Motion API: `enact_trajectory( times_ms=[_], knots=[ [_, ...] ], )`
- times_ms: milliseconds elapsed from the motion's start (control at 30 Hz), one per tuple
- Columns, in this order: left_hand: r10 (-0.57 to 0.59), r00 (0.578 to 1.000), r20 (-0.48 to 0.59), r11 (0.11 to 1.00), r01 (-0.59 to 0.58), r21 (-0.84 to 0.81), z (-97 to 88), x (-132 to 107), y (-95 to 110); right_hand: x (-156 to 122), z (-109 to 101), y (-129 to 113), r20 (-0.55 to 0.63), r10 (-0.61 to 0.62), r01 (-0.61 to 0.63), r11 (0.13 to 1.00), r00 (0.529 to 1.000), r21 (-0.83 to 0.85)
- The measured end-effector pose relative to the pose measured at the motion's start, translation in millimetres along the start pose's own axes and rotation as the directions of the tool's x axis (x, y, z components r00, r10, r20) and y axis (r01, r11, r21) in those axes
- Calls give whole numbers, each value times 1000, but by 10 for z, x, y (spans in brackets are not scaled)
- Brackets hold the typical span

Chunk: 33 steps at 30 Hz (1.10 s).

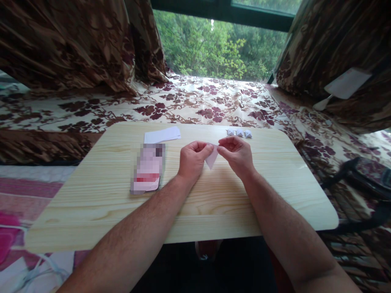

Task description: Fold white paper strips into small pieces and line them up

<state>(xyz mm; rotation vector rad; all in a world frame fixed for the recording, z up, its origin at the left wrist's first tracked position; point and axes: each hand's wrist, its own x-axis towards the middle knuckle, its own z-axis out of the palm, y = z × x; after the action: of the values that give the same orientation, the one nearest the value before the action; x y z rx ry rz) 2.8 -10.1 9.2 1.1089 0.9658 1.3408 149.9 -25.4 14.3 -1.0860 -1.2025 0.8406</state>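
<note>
Folded paper (pixel 211 158), pinched just above the table (pixel 275 195) between the closed fingertips of the left hand (pixel 192 160) and right hand (pixel 236 156), could be creased crookedly or torn if pulled unevenly.

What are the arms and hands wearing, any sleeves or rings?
Nothing visible: left arm and right arm are bare and lightly haired, no sleeves in view. The left hand and right hand show no gloves, rings or watch.

No legible text, brand or number anywhere; the phone (pixel 148 169) screen only a pixelated blur.
</note>
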Motion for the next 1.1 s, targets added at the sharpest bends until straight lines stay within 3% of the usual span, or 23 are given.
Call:
enact_trajectory(
  times_ms=[800,1100],
  knots=[
    [15,999,32,1000,-14,-16,5,-13,-7,0,11,-1,23,6,-4,998,1000,-64],
    [40,999,-12,999,-40,-34,6,-8,6,-27,34,6,31,-8,11,997,999,-74]
  ],
)
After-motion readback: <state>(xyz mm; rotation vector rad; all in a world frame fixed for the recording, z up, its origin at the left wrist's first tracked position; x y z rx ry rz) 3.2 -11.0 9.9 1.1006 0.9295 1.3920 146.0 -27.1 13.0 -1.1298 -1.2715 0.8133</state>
